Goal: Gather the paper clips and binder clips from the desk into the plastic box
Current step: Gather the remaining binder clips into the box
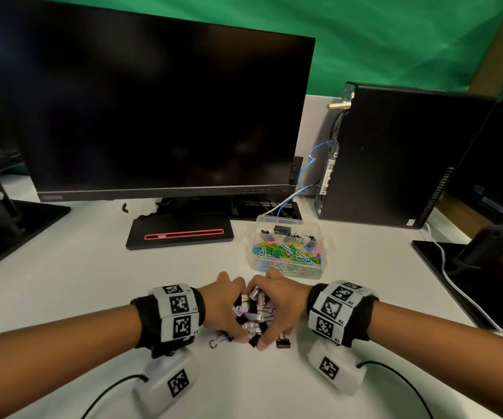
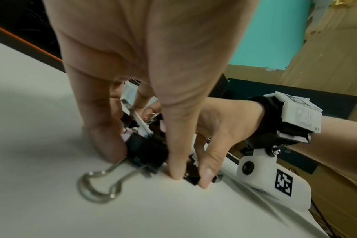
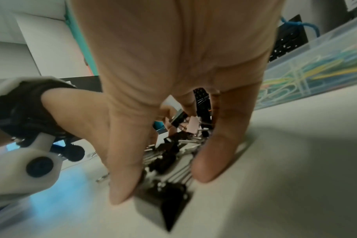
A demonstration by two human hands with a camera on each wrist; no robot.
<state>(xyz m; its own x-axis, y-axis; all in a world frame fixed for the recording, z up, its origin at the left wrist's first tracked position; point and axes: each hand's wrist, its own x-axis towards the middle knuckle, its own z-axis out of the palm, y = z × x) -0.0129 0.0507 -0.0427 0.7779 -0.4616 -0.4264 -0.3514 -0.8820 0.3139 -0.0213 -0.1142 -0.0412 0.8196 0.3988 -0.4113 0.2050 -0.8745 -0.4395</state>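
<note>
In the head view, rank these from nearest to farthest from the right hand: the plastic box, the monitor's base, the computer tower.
From the right hand, which cups the binder clip pile:
1. plastic box, just beyond the fingers, slightly to the right.
2. monitor's base, farther back and to the left.
3. computer tower, at the back right of the desk.

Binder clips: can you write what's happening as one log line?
left hand + right hand: cupping binder clips | on desk | box: open, partly filled
</note>
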